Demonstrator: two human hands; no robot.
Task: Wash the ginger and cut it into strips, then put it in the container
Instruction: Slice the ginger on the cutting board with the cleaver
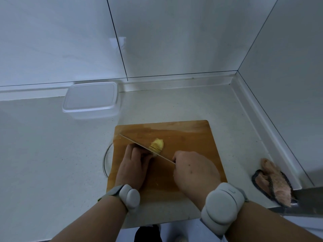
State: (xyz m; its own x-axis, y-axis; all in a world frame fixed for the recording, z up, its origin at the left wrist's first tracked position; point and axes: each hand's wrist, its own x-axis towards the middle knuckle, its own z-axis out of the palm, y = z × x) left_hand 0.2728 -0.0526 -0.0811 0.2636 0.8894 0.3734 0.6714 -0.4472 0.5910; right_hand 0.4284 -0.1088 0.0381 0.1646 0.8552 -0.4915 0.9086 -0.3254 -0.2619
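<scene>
**Ginger steadied for slicing**

The right hand (194, 170) is wrapped round the handle of a thin steel knife (143, 147); the yellow ginger piece (156, 145) is pinned by the curled left hand (135, 159) — steadied for cutting — on the wooden cutting board (188, 137), the clear lidded plastic container (90, 98) waiting on the pale desk (43, 145).

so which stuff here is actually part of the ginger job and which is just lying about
In use:
ginger, on the board, held by the left hand
knife, in the right hand
cutting board
clear container, lid on, by the wall

Lying about:
pink cloth
glass rim partly under the board
</scene>
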